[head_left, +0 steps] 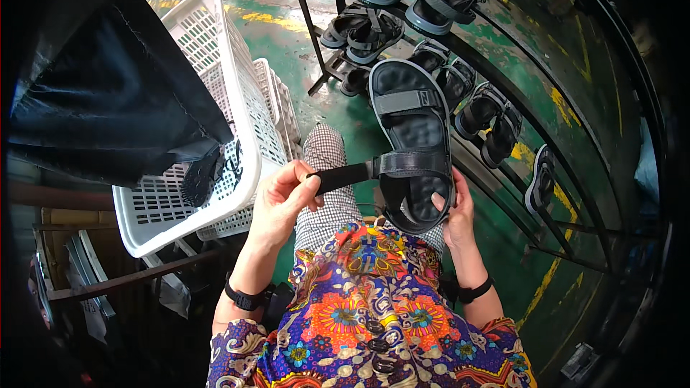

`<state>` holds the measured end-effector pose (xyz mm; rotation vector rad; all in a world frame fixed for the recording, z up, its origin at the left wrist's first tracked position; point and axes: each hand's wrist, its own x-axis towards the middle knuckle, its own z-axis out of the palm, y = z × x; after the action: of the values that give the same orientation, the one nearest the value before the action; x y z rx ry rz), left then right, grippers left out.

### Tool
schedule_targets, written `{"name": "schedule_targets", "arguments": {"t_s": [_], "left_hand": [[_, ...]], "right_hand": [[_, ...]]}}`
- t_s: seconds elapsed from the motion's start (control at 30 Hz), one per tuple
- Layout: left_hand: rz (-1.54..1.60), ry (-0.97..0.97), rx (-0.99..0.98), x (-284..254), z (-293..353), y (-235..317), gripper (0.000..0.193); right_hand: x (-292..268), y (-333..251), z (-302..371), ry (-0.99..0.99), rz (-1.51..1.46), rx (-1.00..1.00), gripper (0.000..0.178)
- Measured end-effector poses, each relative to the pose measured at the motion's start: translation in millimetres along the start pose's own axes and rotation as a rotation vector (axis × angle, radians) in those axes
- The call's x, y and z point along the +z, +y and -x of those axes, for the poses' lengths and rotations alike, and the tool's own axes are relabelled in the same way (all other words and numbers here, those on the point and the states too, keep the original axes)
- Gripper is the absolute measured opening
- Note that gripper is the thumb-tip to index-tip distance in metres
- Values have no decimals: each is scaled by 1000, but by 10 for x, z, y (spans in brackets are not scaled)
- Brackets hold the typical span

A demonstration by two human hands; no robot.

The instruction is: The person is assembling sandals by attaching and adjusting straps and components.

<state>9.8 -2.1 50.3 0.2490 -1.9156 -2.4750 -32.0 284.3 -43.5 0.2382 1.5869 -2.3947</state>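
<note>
A black sandal with a grey rim (410, 136) is held up in front of my lap, toe pointing away from me. My right hand (458, 212) grips its heel end, the thumb over the footbed and the fingers behind the edge. Between the thumb and fingers of my left hand (282, 197) is the loose end of a black strap (343, 178), drawn out to the left from the sandal's ankle band. The toe strap (407, 101) lies fastened across the front of the footbed.
A black metal rack (496, 50) with several sandals (445, 1) on its bars stands ahead and to the right. On my left is a white plastic basket (248, 129) holding a dark sandal (203, 178). Black sheeting (108, 93) hangs over the basket. The floor is green with yellow marks.
</note>
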Motion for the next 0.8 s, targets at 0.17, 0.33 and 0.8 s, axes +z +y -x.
{"name": "schedule_targets", "arguments": {"t_s": [0.17,0.33,0.8], "left_hand": [[-135,-47,76,223,-118,65,16],[-737,-185,335,558,-258,100,20],[-518,-60,242,243,-125,-119,13]], "right_hand": [[-17,106,27,-32,147,-116,72],[11,213,38,-124,285,-230,76],[-62,336,119,-591,-1094,597,56]]}}
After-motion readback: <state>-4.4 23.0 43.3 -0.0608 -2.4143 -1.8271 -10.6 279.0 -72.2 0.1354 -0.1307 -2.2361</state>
